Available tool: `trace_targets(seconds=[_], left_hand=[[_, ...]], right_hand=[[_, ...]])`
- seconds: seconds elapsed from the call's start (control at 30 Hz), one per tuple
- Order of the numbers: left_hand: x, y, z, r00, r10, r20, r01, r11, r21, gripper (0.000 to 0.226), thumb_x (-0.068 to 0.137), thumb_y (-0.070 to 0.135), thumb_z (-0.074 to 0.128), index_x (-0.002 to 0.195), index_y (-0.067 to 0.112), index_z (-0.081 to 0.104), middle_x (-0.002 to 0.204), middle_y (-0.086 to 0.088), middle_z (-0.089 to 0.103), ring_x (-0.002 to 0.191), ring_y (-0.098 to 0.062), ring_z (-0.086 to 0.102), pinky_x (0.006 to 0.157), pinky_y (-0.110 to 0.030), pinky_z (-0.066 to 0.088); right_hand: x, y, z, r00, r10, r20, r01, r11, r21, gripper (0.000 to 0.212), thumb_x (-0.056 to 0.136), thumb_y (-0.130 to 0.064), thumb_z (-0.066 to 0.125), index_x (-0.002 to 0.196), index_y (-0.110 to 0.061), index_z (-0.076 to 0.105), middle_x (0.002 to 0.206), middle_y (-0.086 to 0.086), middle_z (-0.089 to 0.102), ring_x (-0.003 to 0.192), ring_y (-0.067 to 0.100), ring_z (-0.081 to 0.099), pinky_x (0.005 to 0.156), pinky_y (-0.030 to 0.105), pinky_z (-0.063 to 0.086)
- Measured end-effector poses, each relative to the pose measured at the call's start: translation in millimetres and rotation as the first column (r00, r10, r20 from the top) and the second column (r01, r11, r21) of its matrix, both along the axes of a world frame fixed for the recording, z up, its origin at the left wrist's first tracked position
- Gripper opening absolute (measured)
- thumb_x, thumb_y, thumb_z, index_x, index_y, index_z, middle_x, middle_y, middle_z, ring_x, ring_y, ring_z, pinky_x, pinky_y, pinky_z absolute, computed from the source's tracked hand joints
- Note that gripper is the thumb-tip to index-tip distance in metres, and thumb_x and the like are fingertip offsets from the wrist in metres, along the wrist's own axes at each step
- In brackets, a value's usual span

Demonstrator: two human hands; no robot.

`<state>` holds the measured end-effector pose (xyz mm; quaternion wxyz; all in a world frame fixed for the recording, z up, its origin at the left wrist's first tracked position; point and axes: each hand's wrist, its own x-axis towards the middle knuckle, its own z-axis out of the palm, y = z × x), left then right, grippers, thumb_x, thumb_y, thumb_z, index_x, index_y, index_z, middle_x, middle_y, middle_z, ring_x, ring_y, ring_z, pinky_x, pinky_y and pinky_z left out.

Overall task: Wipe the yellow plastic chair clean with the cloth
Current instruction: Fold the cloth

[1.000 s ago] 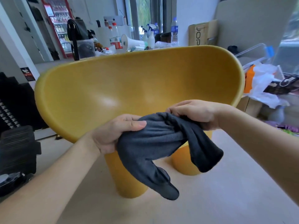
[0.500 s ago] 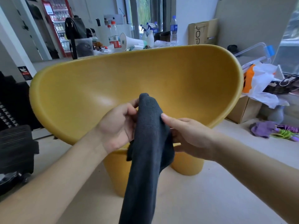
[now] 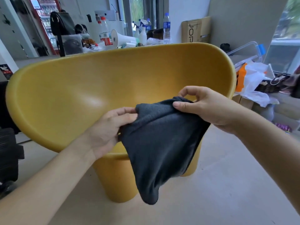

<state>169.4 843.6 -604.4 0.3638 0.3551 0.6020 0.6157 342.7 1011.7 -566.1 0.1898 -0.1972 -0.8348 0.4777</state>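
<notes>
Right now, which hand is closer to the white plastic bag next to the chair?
The right hand. It grips the cloth on the side where the plastic bag lies, past the chair. The left hand grips the cloth's other end, farther away.

one chair point(image 3: 81, 95), one cloth point(image 3: 159, 143), two hands point(image 3: 105, 132)

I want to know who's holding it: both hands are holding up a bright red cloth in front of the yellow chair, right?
Not quite: the cloth is dark grey, not red. The head view shows the left hand and the right hand holding it up in front of the yellow chair.
</notes>
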Motion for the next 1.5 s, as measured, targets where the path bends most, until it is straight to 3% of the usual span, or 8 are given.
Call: trace_targets(seconds=[0.17, 0.33, 0.5, 0.73, 0.87, 1.07, 1.33, 1.5], left_hand=[[-27, -21, 21, 0.948, -0.021, -0.317, -0.004, 0.997, -0.077, 0.051, 0.063, -0.001, 0.079, 0.105, 0.024, 0.068, 0.09, 0.005, 0.073, 0.08, -0.008, 0.065, 0.071, -0.018, 0.048], [-35, -27, 37, 0.256, 0.116, -0.96, -0.513, 0.858, -0.033, 0.02, 0.078, 0.019, 0.075, 0.075, 0.038, 0.066, 0.086, 0.014, 0.062, 0.085, -0.011, 0.053, 0.07, -0.029, 0.037], [-60, -44, 62, 0.951, 0.151, -0.271, -0.139, 0.988, 0.062, 0.043, 0.061, 0.04, 0.083, 0.091, 0.012, 0.072, 0.094, -0.002, 0.067, 0.09, -0.018, 0.062, 0.075, -0.031, 0.05], [-40, -14, 301, 0.929, 0.352, 0.116, -0.364, 0.926, 0.098, 0.026, 0.086, 0.032, 0.056, 0.084, 0.014, 0.075, 0.086, -0.002, 0.075, 0.081, -0.013, 0.071, 0.065, -0.025, 0.057], [-18, 0, 439, 0.931, 0.243, 0.272, -0.269, 0.961, 0.06, 0.053, 0.087, 0.053, 0.044, 0.125, 0.019, 0.059, 0.125, -0.003, 0.065, 0.116, -0.018, 0.06, 0.1, -0.041, 0.045], [55, -30, 504, 0.926, 0.333, 0.176, -0.28, 0.922, -0.267, 0.084, 0.078, -0.009, 0.068, 0.136, 0.046, 0.039, 0.113, 0.003, 0.068, 0.108, -0.018, 0.064, 0.095, -0.039, 0.049], [96, -10, 567, 0.749, -0.09, -0.657, -0.418, 0.705, -0.573, 0.034, 0.081, 0.024, 0.072, 0.106, 0.045, 0.061, 0.096, 0.026, 0.051, 0.095, -0.008, 0.051, 0.081, -0.024, 0.044], [71, 1, 569, 0.646, -0.065, -0.761, -0.506, 0.71, -0.49, 0.005, 0.085, 0.041, 0.065, 0.089, 0.037, 0.066, 0.097, 0.008, 0.05, 0.096, -0.013, 0.046, 0.081, -0.029, 0.039]], right_hand=[[31, 35, 21, 0.994, -0.027, 0.105, 0.038, 0.994, -0.104, 0.061, 0.06, -0.033, 0.08, 0.117, -0.035, 0.06, 0.106, 0.002, 0.063, 0.094, 0.017, 0.064, 0.072, 0.026, 0.051], [13, 47, 17, 0.916, -0.205, 0.344, -0.045, 0.802, 0.596, 0.015, 0.078, -0.022, 0.078, 0.09, -0.024, 0.069, 0.072, -0.008, 0.057, 0.056, 0.004, 0.055, 0.047, 0.016, 0.038], [24, 65, 64, 0.981, -0.03, 0.193, 0.005, 0.992, 0.13, 0.014, 0.071, -0.032, 0.078, 0.079, -0.021, 0.078, 0.085, -0.003, 0.071, 0.079, 0.009, 0.064, 0.075, 0.021, 0.049], [6, 73, 285, 0.938, -0.227, -0.262, 0.044, 0.827, -0.56, 0.043, 0.063, -0.051, 0.077, 0.091, -0.019, 0.07, 0.081, 0.003, 0.067, 0.07, 0.014, 0.063, 0.067, 0.029, 0.053], [12, 61, 411, 0.963, -0.256, -0.078, 0.143, 0.737, -0.66, 0.055, 0.074, -0.08, 0.046, 0.099, -0.034, 0.064, 0.088, -0.004, 0.07, 0.067, 0.014, 0.065, 0.063, 0.028, 0.043], [43, 32, 485, 0.943, -0.138, 0.303, 0.211, 0.951, -0.226, 0.087, 0.081, -0.007, 0.071, 0.15, -0.021, 0.02, 0.145, 0.001, 0.037, 0.121, 0.021, 0.046, 0.089, 0.028, 0.044], [62, 57, 548, 0.883, 0.199, 0.426, -0.089, 0.96, -0.264, 0.023, 0.099, -0.024, 0.049, 0.114, -0.024, 0.066, 0.103, -0.017, 0.055, 0.106, 0.01, 0.047, 0.094, 0.024, 0.037], [43, 71, 550, 0.741, 0.213, 0.637, -0.469, 0.843, 0.263, 0.036, 0.085, -0.031, 0.069, 0.118, -0.035, 0.057, 0.105, -0.013, 0.054, 0.099, 0.011, 0.051, 0.07, 0.013, 0.036]])
